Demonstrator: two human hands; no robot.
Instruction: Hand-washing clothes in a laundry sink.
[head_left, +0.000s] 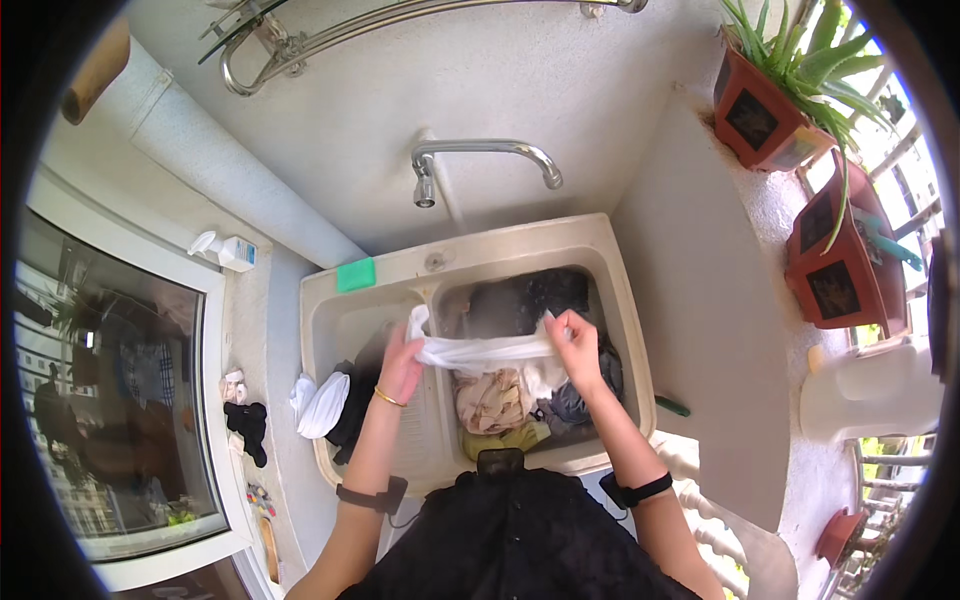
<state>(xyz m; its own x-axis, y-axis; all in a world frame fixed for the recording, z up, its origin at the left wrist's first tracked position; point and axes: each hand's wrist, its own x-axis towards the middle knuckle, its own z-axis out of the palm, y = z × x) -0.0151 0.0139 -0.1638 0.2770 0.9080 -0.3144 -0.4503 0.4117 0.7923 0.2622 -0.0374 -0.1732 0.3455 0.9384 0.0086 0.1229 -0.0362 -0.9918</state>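
Observation:
A white cloth (487, 354) is stretched between my two hands above the sink's right basin. My left hand (402, 358) grips its left end, and a loose tail rises past the fingers. At the other end my right hand (576, 345) pinches the fabric. Below lie wet clothes: a dark garment (536, 296) at the back, a beige garment (487, 405), a yellow-green cloth (506, 441) at the front and a dark grey garment (574, 409). Beside my left forearm, a black garment (356, 401) and a white cloth (324, 405) hang over the left rim.
A chrome faucet (487, 146) extends over the sink (551, 232). On the back rim sits a green soap bar or sponge (356, 275). The left ledge holds a spray bottle (229, 251) and a small black cloth (246, 431). Potted aloe (780, 105) and a white jug (870, 390) stand right.

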